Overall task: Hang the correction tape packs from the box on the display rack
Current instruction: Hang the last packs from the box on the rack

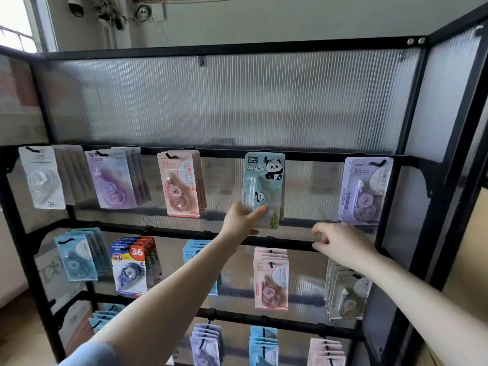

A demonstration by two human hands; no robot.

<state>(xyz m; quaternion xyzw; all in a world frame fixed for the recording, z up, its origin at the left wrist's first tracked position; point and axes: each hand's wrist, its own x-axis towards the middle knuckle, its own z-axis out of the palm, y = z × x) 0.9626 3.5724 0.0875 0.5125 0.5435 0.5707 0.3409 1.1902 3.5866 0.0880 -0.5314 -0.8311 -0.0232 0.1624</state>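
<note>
My left hand [241, 219] grips the bottom of a pale green panda correction tape pack [264, 188], held upright against the top rail [224, 152] of the black display rack. More panda packs seem to hang just behind it. My right hand [340, 241] hovers lower right with fingers loosely curled, holding nothing, in front of the second rail [287, 243]. The box is not in view.
Other packs hang on the top rail: white [42, 178], purple [111, 178], pink [182, 183] and lilac [364, 190]. Lower rails carry blue [78, 257], yellow-blue [130, 268], pink [270, 280] and grey [347, 294] packs. The right rack post [412, 143] stands close by.
</note>
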